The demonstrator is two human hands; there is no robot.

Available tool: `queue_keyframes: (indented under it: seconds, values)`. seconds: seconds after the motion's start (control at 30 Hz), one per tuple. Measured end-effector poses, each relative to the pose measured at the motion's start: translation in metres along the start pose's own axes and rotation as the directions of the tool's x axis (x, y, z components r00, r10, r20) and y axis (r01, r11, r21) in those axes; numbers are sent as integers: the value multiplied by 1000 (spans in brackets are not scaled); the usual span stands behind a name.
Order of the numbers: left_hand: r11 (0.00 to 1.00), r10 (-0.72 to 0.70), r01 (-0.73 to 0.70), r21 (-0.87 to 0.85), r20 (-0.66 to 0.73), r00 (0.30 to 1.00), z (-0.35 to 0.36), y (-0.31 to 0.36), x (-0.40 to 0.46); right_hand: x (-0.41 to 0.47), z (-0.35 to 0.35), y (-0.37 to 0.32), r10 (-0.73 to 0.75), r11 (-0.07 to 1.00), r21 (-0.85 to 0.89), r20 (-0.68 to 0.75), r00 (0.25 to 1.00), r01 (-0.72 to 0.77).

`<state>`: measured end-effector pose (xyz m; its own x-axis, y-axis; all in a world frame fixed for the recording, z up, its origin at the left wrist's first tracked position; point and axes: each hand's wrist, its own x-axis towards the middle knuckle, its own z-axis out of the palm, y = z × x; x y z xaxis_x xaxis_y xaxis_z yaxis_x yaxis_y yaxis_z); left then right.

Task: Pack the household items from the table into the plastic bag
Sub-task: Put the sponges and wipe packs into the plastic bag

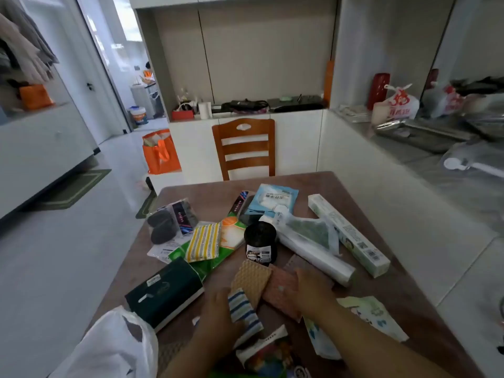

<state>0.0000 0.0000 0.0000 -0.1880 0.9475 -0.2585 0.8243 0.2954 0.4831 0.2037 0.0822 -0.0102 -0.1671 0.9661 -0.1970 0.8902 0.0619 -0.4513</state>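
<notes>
Household items cover the brown table. My left hand rests on a blue-and-white striped sponge, fingers curled around it. My right hand lies flat on a pink waffle cloth, next to an orange waffle cloth. The white plastic bag hangs at the table's near left corner. A dark green tissue pack, a black jar, a yellow striped sponge, a roll of clear bags and a long white-green box lie further out.
A wooden chair stands at the far table edge. Black scrubbers in a packet and a light blue packet lie at the back. A colourful packet and a patterned pouch lie near me. A counter runs along the right.
</notes>
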Motion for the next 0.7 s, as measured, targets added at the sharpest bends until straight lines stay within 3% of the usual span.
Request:
queue_keyframes:
  seconds: [0.1, 0.23, 0.37, 0.6, 0.7]
  values:
    - [991, 1, -12, 130, 81, 997, 2, -9, 16, 16, 12, -4, 76, 995, -67, 100, 992, -70]
    - [969, -69, 47, 243, 83, 994, 5, -10, 30, 29, 19, -4, 91, 987, -138, 73, 993, -80]
    - [997, -40, 39, 62, 16, 999, -6, 3, 56, 39, 0, 7, 88, 985, -136, -133, 987, -106]
    - [980, -178, 185, -73, 90, 980, 13, 25, 63, 41, 1, 4, 291, 920, -284, 33, 956, -270]
    - [950, -209, 230, -211, 114, 971, 9, 25, 61, 43, 0, 4, 364, 897, -288, 57, 930, -334]
